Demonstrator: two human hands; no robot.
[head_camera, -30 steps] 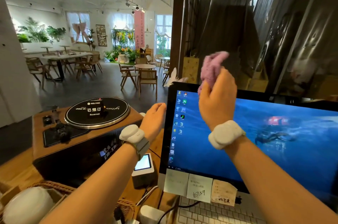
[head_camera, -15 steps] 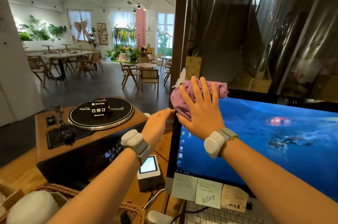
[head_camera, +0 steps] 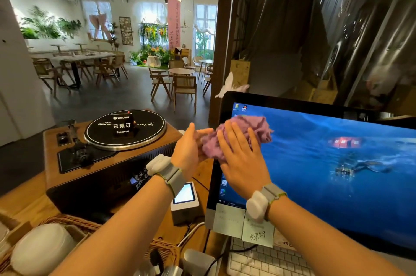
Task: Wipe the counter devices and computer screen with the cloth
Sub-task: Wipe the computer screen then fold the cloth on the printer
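Single cam, head-mounted, wide-angle w/ visible barrel distortion at the edges. Looks fwd and slightly down from standing height behind the tabletop [head_camera: 29,199]. Near field: both forearms enter from bottom edge, left hand [head_camera: 188,152] and right hand [head_camera: 242,158] sit center frame, close to lens. Monitor [head_camera: 326,163] fills lower right, angled away, right side cropped. Turntable [head_camera: 112,147] left of center, mid-distance. Basket [head_camera: 74,222] and keyboard [head_camera: 265,260] cut by bottom edge, i.e. right under the cam. Upper left: open view deep into café seating. Upper right blocked by dark plastic sheeting [head_camera: 326,28]. No 2nd view, so no overlap.
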